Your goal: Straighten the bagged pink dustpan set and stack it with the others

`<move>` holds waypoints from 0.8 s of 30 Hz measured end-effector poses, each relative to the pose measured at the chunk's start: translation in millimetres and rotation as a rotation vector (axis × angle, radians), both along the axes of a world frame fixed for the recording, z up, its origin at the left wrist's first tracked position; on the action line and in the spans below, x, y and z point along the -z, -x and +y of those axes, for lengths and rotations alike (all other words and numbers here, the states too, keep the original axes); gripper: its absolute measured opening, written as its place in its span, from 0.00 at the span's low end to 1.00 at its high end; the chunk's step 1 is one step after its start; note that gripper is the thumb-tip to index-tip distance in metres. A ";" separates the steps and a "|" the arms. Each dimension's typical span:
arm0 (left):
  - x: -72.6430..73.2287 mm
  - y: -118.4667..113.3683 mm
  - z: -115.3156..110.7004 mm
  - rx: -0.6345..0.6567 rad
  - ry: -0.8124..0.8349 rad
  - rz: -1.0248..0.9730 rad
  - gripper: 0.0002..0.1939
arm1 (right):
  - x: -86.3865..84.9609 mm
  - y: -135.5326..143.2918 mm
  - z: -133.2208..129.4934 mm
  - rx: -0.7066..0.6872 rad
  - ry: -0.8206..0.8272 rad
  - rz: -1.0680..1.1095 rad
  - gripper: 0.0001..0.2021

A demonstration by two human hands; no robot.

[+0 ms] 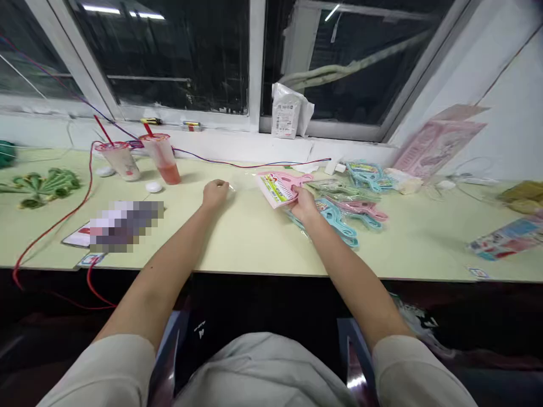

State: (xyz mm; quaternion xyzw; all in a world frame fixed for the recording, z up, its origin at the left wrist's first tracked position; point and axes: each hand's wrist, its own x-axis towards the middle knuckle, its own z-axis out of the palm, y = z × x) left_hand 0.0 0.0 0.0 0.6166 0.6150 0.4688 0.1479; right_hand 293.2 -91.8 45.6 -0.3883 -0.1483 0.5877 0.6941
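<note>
My right hand [304,204] is closed on a pink plastic item [292,179] with a looped handle-like end. A white and yellow-green printed label [275,190] covers its front; I cannot make out its exact kind. Clear plastic film [245,181] stretches leftward from it. At the film's other end, my left hand [215,194] is closed, pinching its edge above the table. Just right of and beneath my right hand lie similar plastic-wrapped pieces: blue ones [337,221], a pink one [368,210] and green ones [345,189]. Another blue packet [370,175] sits behind them.
Two drink cups [163,159] with red straws stand at the back left, near a red cable [87,192]. A white packet [289,113] leans on the window sill. A pink box [439,141] and a colourful box [509,236] are on the right. The table's front edge [258,273] is close.
</note>
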 end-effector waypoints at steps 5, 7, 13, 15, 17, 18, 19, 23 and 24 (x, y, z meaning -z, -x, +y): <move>-9.5 20.8 -1.1 -0.084 0.067 -0.408 0.12 | -6.3 -2.4 -2.2 0.030 -0.016 0.016 0.08; -14.7 24.7 -2.9 -0.053 0.121 -0.603 0.22 | -8.0 -2.4 -4.2 0.026 -0.024 0.016 0.08; -31.5 19.4 -18.1 0.175 0.358 -0.505 0.17 | -10.3 -1.1 -8.3 0.025 -0.036 0.017 0.07; -34.3 14.3 -24.1 0.256 0.369 -0.429 0.14 | -11.0 -0.8 -8.5 0.030 -0.030 0.020 0.07; -35.8 10.2 -28.8 0.317 0.371 -0.378 0.14 | -11.9 -0.8 -8.7 0.036 -0.020 0.025 0.07; -36.3 8.9 -30.5 0.336 0.378 -0.352 0.14 | -12.4 -0.8 -8.9 0.037 -0.016 0.026 0.07; -37.0 8.4 -31.8 0.346 0.390 -0.320 0.15 | -12.8 -1.0 -9.1 0.038 -0.016 0.026 0.07; -40.7 11.7 -33.5 0.218 0.451 -0.108 0.16 | -13.6 -2.1 -9.5 0.030 -0.033 0.021 0.07; -41.8 12.8 -33.3 0.140 0.454 -0.045 0.15 | -13.4 -2.4 -9.4 0.029 -0.041 0.023 0.07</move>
